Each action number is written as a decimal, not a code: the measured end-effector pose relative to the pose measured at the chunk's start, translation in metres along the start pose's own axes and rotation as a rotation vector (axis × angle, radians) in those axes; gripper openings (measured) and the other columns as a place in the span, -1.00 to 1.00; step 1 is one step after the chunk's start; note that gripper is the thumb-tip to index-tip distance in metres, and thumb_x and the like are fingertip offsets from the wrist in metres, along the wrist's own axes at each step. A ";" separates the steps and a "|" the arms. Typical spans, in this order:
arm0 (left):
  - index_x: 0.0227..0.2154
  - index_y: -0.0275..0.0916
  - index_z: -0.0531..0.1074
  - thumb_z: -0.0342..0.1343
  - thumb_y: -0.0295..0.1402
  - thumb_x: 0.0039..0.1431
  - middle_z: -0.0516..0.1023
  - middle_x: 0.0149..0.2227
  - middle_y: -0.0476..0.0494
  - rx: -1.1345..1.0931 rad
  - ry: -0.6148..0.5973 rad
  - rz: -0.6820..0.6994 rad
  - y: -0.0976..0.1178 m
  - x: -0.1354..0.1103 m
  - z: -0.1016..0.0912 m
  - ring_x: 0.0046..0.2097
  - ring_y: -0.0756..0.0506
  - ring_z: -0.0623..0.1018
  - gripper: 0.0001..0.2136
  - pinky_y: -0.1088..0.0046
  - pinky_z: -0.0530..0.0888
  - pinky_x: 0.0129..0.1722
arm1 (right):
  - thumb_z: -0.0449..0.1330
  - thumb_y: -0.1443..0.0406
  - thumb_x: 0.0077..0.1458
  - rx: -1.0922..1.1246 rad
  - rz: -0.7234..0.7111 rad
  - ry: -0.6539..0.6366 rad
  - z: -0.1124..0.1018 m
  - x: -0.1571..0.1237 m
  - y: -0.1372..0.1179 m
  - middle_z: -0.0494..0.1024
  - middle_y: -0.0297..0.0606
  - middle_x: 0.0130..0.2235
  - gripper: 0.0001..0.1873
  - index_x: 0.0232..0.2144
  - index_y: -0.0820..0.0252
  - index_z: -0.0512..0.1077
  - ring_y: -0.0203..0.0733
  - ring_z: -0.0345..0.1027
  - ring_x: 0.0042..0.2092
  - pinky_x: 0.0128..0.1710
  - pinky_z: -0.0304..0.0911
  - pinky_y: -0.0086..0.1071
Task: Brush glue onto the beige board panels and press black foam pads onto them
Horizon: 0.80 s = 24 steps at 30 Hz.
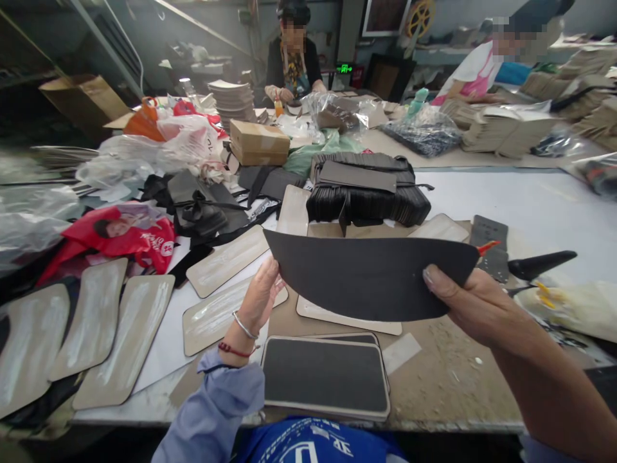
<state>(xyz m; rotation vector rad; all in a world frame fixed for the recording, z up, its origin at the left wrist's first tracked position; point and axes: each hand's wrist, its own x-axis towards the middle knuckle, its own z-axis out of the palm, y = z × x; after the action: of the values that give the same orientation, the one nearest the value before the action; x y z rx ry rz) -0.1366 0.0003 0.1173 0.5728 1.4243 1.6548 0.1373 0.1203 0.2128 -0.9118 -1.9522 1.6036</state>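
Dark sheet [366, 278], raised above worktable [530, 193]; right hand [465, 299] pinching its right end; left hand [260, 292] at its left edge, grip unclear; dark-faced boards [325, 376] stacked, apparently done; smeared beige boards [126, 341] uncovered.

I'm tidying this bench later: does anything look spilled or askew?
Small pale flecks litter the flat brown surface, like unswept debris. Also, the stacked black rectangular panels with beige rims sit misaligned: a lower one juts past the top one.

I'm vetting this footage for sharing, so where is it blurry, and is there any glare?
Head view: left edge smeared, the plastic bag there soft; head view: bright glints on the far clear wrap; head view: held dark sheet fairly sharp.
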 end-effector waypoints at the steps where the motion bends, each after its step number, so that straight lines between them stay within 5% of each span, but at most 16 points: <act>1: -0.07 -0.26 0.33 0.04 -0.15 0.08 0.43 -0.02 -0.26 -0.058 -0.051 -0.042 0.000 -0.002 -0.001 -0.04 -0.15 0.44 -0.61 0.27 0.37 -0.03 | 0.10 0.01 0.04 0.034 0.035 0.014 -0.002 -0.001 0.006 0.51 -0.26 -0.41 -0.61 -0.28 0.18 0.45 -0.16 0.40 -0.39 -0.40 0.39 -0.34; 6: -0.45 -0.31 0.41 0.24 -0.23 -0.17 0.51 -0.41 -0.05 -0.083 0.064 -0.242 -0.023 -0.015 -0.012 -0.36 0.01 0.45 -0.74 0.48 0.39 -0.30 | 0.13 -0.01 -0.03 -0.094 0.265 0.209 0.007 -0.007 0.065 0.53 -0.21 -0.36 -0.56 -0.29 0.23 0.44 -0.10 0.40 -0.33 -0.36 0.35 -0.29; 9: -0.59 -0.29 0.35 0.21 -0.15 -0.21 0.38 -0.59 0.05 0.211 0.092 -0.300 -0.059 -0.015 -0.017 -0.50 0.05 0.33 -0.71 0.54 0.27 -0.49 | 0.10 0.02 -0.08 -0.354 0.432 0.332 0.018 -0.016 0.128 0.52 -0.16 -0.40 -0.60 -0.42 0.26 0.43 -0.05 0.38 -0.33 -0.33 0.30 -0.26; 13: -0.71 -0.23 0.20 0.01 -0.15 -0.08 0.16 -0.69 0.10 0.619 0.056 -0.241 -0.100 -0.002 -0.014 -0.55 0.04 0.23 -0.71 0.52 0.18 -0.53 | -0.10 0.14 0.02 -0.404 0.458 0.236 0.022 -0.022 0.194 0.50 -0.18 -0.38 -0.66 -0.40 0.23 0.37 -0.10 0.36 -0.28 -0.27 0.25 -0.29; 18: -0.73 -0.21 0.17 -0.07 -0.28 -0.01 0.16 -0.70 0.08 1.033 0.058 -0.220 -0.114 0.020 -0.006 -0.54 0.02 0.24 -0.75 0.50 0.15 -0.49 | -0.03 0.14 0.09 -0.784 0.571 0.237 0.018 -0.009 0.205 0.46 -0.20 -0.41 -0.75 -0.45 0.17 0.29 -0.13 0.33 -0.34 -0.35 0.15 -0.34; 24: -0.65 -0.21 0.26 0.01 -0.30 -0.01 0.35 -0.61 0.03 1.184 0.110 -0.340 -0.121 0.027 0.000 -0.47 -0.01 0.36 -0.82 0.51 0.22 -0.43 | 0.03 0.10 0.12 -0.989 0.680 0.275 0.022 0.006 0.212 0.46 -0.26 -0.37 -0.75 -0.45 0.13 0.28 -0.18 0.34 -0.32 -0.43 0.04 -0.39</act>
<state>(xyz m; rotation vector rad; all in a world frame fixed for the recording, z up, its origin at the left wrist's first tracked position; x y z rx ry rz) -0.1137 0.0204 -0.0031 0.7956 2.3684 0.4437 0.1618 0.1320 0.0019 -2.2121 -2.3359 0.5758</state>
